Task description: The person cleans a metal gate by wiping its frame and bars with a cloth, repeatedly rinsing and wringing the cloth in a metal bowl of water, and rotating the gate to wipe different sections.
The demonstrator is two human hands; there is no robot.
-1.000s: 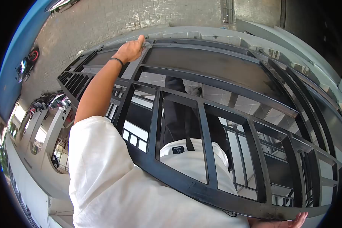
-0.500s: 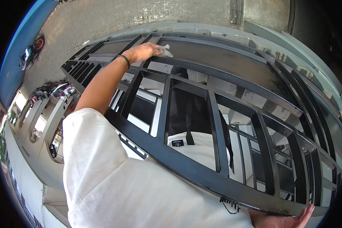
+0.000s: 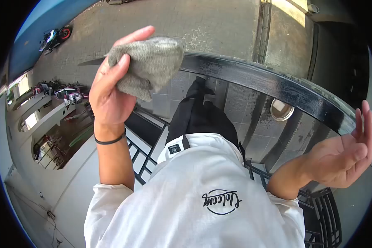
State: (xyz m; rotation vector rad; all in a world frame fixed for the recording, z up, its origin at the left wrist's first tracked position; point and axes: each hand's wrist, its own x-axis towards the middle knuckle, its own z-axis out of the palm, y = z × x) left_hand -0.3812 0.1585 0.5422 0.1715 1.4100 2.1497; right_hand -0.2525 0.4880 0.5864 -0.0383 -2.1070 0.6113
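A grey-green cloth (image 3: 155, 62) is held in my left hand (image 3: 111, 89), with the thumb pressed over it and a finger stretched out along its far side. The hand is raised in front of the long black metal frame (image 3: 256, 78), now seen along its edge; whether the cloth touches it I cannot tell. My right hand (image 3: 339, 159) is open at the right end of the frame, palm turned up and fingers stretched, apparently against or very close to that end. No object shows in it.
Beyond the frame, a round whitish bucket (image 3: 282, 110) stands on wet grey floor tiles. A motorbike (image 3: 53, 40) is parked at the far left, with more bikes (image 3: 68, 95) near a white wall. Black metal grilles (image 3: 324, 217) lie behind at lower right.
My left hand has lifted the cloth from the slatted frame and come closer. The frame has turned from face-up to edge-on. My right hand has risen at its right end.
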